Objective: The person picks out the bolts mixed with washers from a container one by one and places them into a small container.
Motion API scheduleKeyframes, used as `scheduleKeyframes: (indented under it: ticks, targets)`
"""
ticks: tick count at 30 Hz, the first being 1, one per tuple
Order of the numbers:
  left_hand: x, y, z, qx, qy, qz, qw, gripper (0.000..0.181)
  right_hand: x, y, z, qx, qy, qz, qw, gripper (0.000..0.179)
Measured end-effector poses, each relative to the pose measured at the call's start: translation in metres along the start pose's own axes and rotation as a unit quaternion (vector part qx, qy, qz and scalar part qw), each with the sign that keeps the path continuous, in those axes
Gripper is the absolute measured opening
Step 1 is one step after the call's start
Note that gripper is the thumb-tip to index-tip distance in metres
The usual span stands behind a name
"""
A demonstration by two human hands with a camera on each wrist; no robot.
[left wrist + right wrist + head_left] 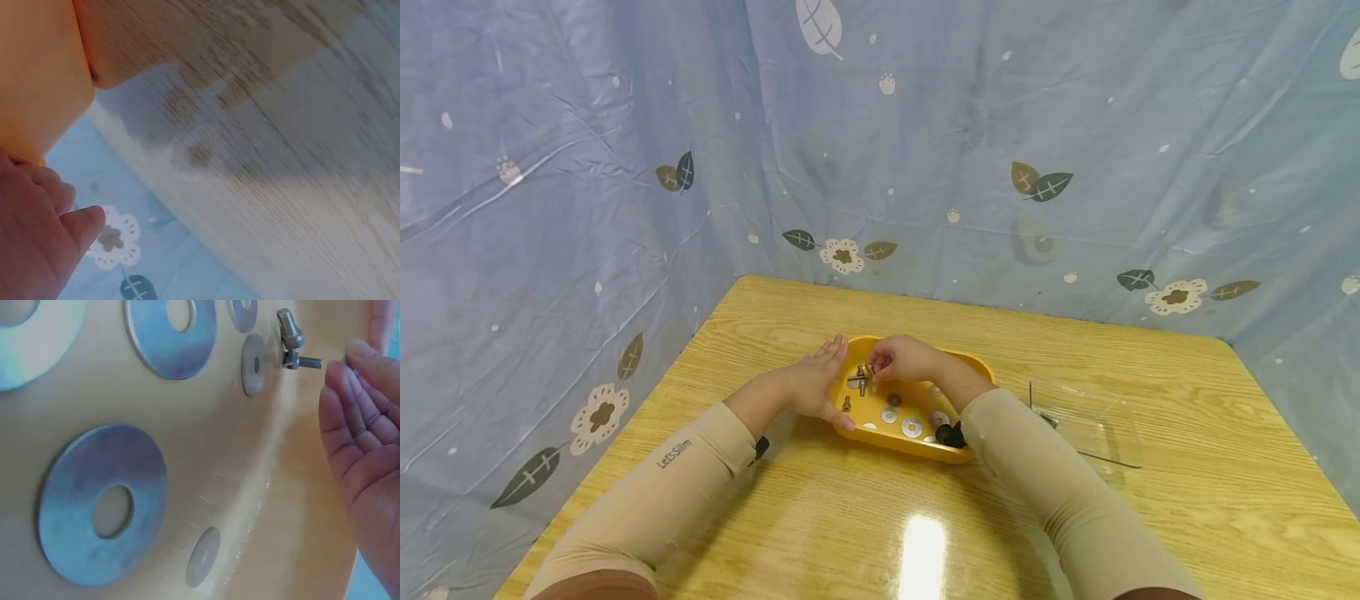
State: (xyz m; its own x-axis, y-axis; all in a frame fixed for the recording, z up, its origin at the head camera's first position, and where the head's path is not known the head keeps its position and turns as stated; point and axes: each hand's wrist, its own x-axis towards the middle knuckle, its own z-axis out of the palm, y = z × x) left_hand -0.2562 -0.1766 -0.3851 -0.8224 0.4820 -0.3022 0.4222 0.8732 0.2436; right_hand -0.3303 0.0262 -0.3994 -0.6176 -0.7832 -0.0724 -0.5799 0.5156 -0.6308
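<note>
A yellow tray lies on the table, with several screws near its left end and several flat metal washers along its front side. My left hand rests on the tray's left end, fingers spread, thumb over the front rim. Over the tray's left half, my right hand pinches a small metal piece between thumb and fingers; it looks like a screw, largely covered by the fingertips. In the right wrist view two screws lie just beside the right hand.
To the right of the tray stands a clear plastic box with a small dark object in it. A black thing shows at the tray's right end, by the right wrist. Patterned blue cloth hangs behind and left of the wooden table.
</note>
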Motion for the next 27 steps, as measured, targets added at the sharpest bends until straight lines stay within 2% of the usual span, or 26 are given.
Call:
scheduleKeyframes:
  ticks: [4, 13, 21, 27]
  targets:
    - [0.0, 0.0, 0.0, -0.001, 0.0, 0.001, 1.0, 0.129, -0.003, -0.006, -0.005, 0.021, -0.006, 0.0, 0.9998, 0.017]
    - [0.001, -0.001, 0.0, -0.003, -0.005, 0.001, 1.0, 0.134, -0.01, -0.015, -0.017, 0.022, -0.007, -0.008, 0.9997, 0.015]
    - [0.001, -0.001, 0.001, -0.006, -0.003, -0.003, 1.0, 0.136, -0.025, -0.019, -0.031, 0.026, -0.005, -0.006, 0.9996, 0.018]
    - [0.001, -0.001, 0.001, -0.002, 0.001, -0.005, 1.0, 0.137, -0.04, -0.022, -0.047, 0.053, 0.006, -0.004, 0.9986, 0.019]
